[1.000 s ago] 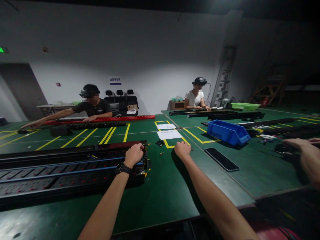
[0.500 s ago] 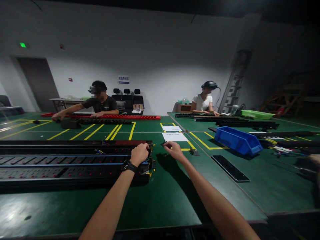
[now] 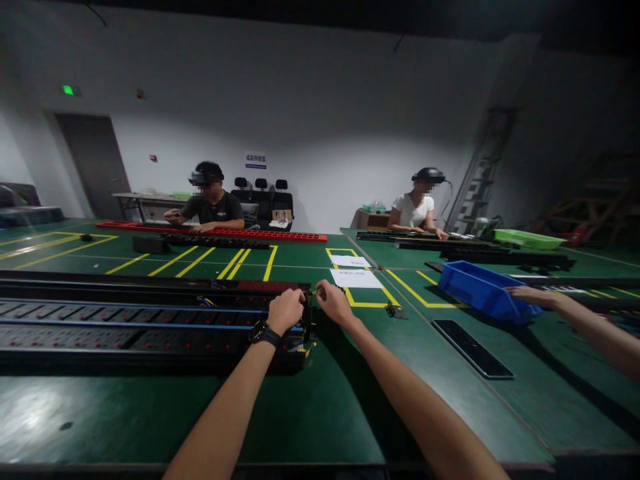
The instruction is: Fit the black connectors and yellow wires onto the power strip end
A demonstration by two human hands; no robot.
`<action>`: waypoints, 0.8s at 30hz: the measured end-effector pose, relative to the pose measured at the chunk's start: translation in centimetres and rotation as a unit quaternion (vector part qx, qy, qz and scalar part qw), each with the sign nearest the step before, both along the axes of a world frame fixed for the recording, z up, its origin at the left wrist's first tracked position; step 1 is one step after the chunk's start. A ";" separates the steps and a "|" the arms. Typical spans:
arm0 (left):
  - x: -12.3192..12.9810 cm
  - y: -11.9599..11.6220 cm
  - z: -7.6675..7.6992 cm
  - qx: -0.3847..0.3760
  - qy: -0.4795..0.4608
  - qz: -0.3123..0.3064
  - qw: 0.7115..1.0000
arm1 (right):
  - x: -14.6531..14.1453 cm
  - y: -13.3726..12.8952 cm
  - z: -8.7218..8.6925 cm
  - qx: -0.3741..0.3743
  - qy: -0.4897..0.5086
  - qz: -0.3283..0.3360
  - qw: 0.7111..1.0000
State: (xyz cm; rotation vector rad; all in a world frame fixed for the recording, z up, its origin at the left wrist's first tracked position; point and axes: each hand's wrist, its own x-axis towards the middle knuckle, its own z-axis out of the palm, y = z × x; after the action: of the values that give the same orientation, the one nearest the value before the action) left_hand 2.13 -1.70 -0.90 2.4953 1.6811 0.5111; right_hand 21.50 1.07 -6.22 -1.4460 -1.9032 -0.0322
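A long black strip assembly (image 3: 125, 337) with rows of slots, small red dots and blue lines lies across the left of the table. My left hand (image 3: 286, 311) rests with curled fingers on its right end; what the fingers hold is hidden. Facing it, my right hand (image 3: 334, 304) pinches at the same end, beside a yellow-green wire (image 3: 314, 293); I cannot make out what is between its fingertips. Yellow wire ends (image 3: 309, 349) stick out lower down at that end. A small dark metal piece (image 3: 396, 311) lies on the table to the right.
A phone (image 3: 473, 348) lies on the green table (image 3: 400, 407) at right. Behind it, another person's hand (image 3: 533, 295) reaches into a blue bin (image 3: 480, 290). White papers (image 3: 356, 278) lie ahead. Two people sit across the table near a red rail (image 3: 210, 231) and black rails.
My right hand has moved left, up to the strip's end. Another person's arm has come in from the right to the blue bin. The view has shifted slightly.
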 end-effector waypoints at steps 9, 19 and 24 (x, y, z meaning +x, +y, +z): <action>-0.1 -0.1 0.1 -0.006 -0.003 0.002 1.000 | -0.4 0.5 -0.2 0.016 -0.005 -0.016 1.000; 0.0 -0.3 0.0 -0.002 0.000 0.004 1.000 | -1.2 0.8 -0.7 -0.010 0.050 -0.051 0.997; -0.1 -0.3 0.0 -0.003 -0.001 0.001 1.000 | -1.5 0.6 -0.1 -0.017 -0.007 -0.165 0.986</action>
State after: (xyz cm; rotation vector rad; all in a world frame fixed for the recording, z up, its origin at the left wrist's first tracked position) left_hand 2.03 -2.04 -0.93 2.4894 1.6822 0.5079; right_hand 20.00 1.71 -6.31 -1.7743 -1.6624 -0.1666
